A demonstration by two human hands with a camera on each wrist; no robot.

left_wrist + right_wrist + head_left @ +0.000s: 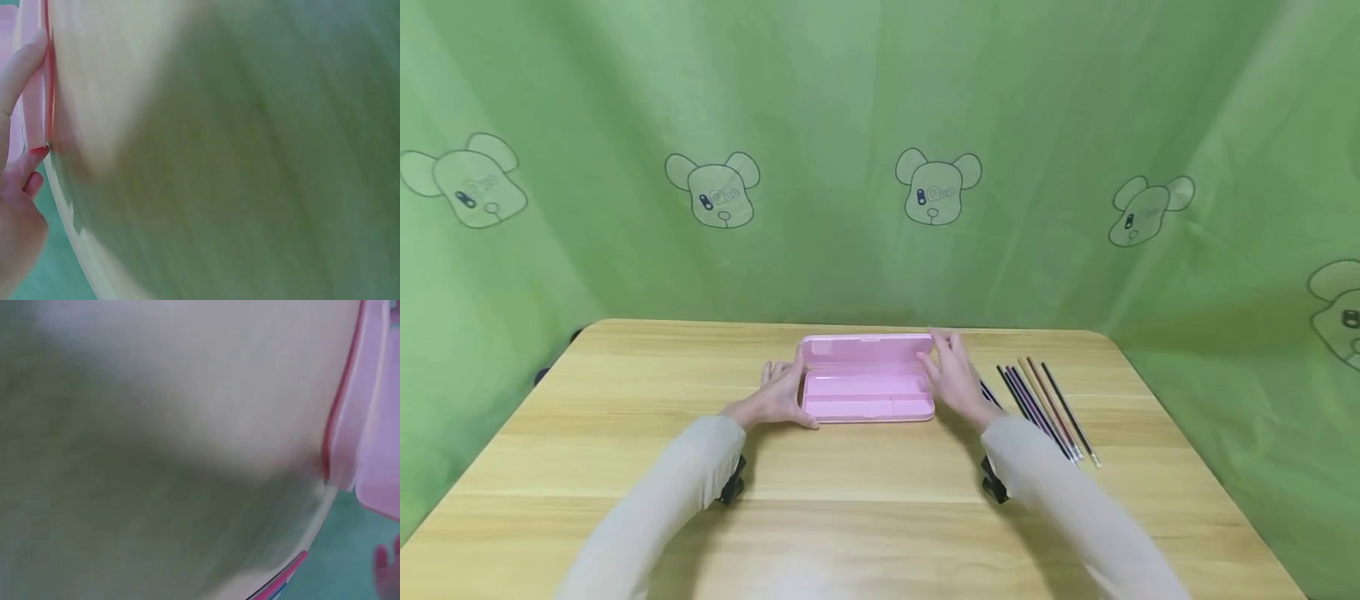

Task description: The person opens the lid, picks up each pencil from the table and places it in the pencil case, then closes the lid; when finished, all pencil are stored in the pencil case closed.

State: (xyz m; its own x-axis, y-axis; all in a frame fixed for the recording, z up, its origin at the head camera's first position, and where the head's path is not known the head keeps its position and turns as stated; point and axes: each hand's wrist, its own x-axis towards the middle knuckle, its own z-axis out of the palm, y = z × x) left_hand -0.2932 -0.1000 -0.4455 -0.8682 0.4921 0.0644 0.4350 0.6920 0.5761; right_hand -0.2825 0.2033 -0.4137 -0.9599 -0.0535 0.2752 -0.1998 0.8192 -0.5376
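Note:
A pink pencil case (850,408) lies on the table with its lid (865,350) raised at the back. Its tray is divided into compartments, and no pencils show inside. My left hand (778,396) grips the case's left end, thumb at the front corner and fingers towards the back. In the left wrist view, the left thumb and a fingertip touch the case's pink side (37,100). My right hand (955,375) is at the lid's right end, fingers spread; in the right wrist view its blurred fingertips (382,565) appear apart from the pink lid.
Several pencils (1048,404) lie side by side on the wooden table (842,500) right of the case, some partly behind the right hand and sleeve. A green curtain (820,267) with bear-head prints hangs behind the table.

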